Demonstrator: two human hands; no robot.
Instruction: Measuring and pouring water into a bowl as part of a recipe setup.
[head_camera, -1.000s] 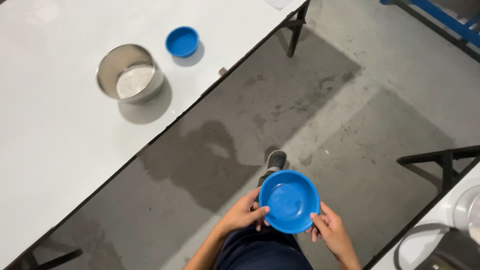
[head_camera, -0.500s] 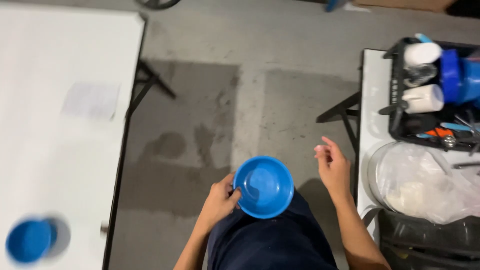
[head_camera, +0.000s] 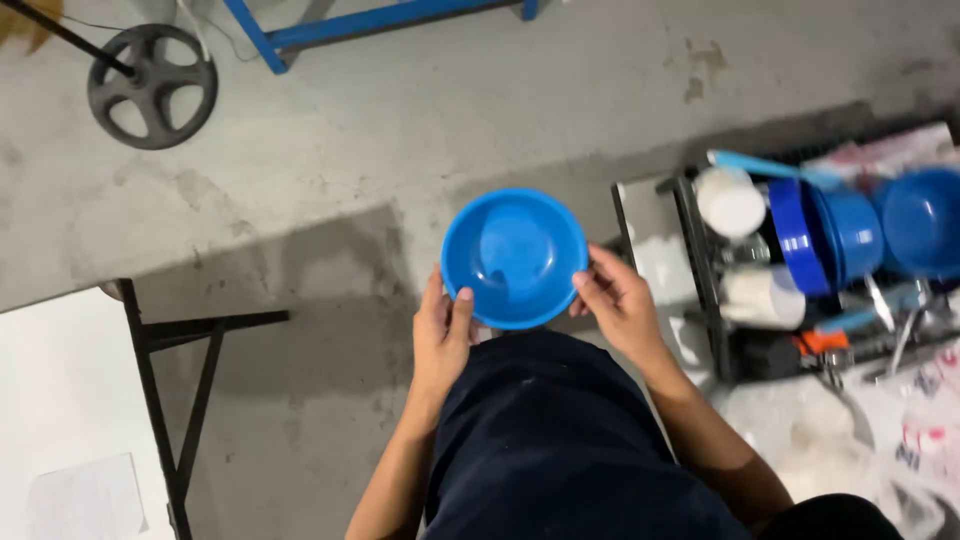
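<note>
The blue plastic bowl (head_camera: 514, 258) is held mouth-up over the concrete floor (head_camera: 400, 130), between both hands. The left hand (head_camera: 441, 335) grips its near-left rim, the right hand (head_camera: 616, 300) its right rim. The black dish rack (head_camera: 700, 270) lies to the right, nearer the right hand.

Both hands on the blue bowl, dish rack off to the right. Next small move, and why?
Probably carry the blue bowl rightward toward the dish rack. Left hand and right hand each have a grip on its rim, so it looks steady, and the rack already holds other blue bowls standing on edge. It sits close on the right.
</note>
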